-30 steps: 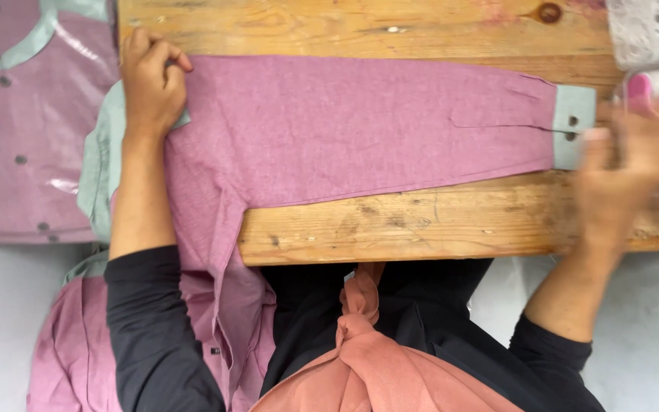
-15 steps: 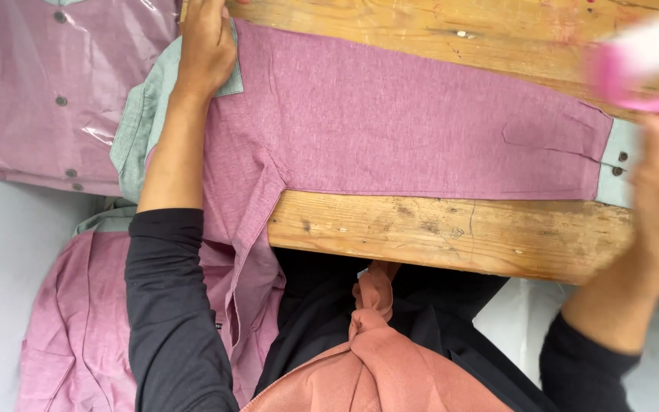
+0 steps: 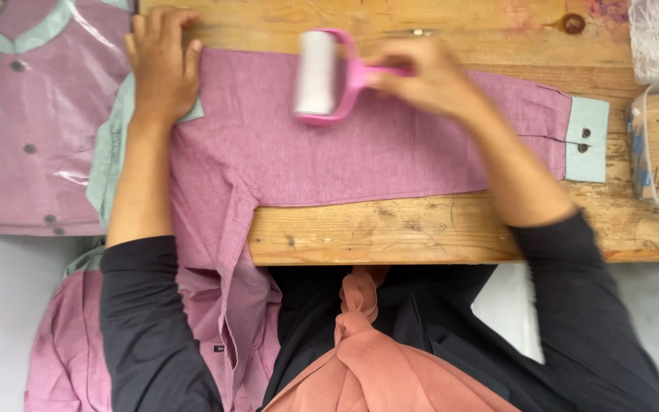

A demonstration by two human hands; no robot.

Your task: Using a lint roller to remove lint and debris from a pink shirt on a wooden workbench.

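The sleeve (image 3: 390, 145) lies lengthwise along the table (image 3: 459, 229); the right hand (image 3: 421, 76) grips the roller (image 3: 318, 75) (blurred), the left hand (image 3: 160, 69) pressing flat, grip open.

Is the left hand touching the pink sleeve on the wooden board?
Touching. The head view shows the left hand lying flat on the pink sleeve at its shoulder end, with no gap.

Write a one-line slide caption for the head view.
Right hand runs a pink lint roller over a pink shirt sleeve that the left hand pins to a wooden table.
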